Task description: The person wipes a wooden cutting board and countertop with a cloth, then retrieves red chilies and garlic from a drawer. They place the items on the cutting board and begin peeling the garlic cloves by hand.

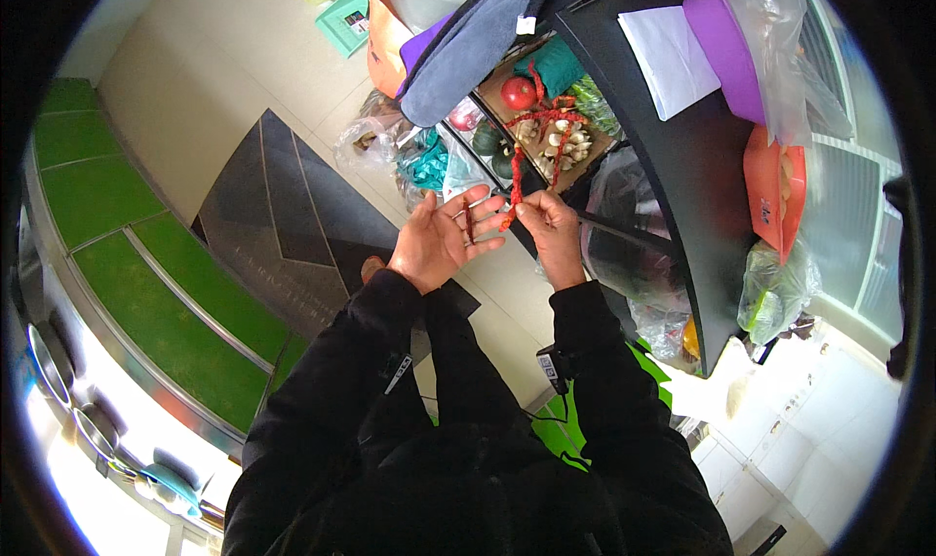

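Observation:
My left hand is turned palm up with its fingers spread. Across those fingers lies a thin, dark red piece that resembles a dried chili. Close beside it, my right hand pinches a knobbly red twisted strand. The strand's lower end comes near the left fingertips. More of the red strand reaches up over a drawer of vegetables. In that drawer are a round red vegetable, pale garlic bulbs and leafy greens.
A black tabletop on the right carries white paper, a purple basin and an orange container. A grey padded chair stands beyond the drawer. Plastic bags sit left of it, near a dark mat.

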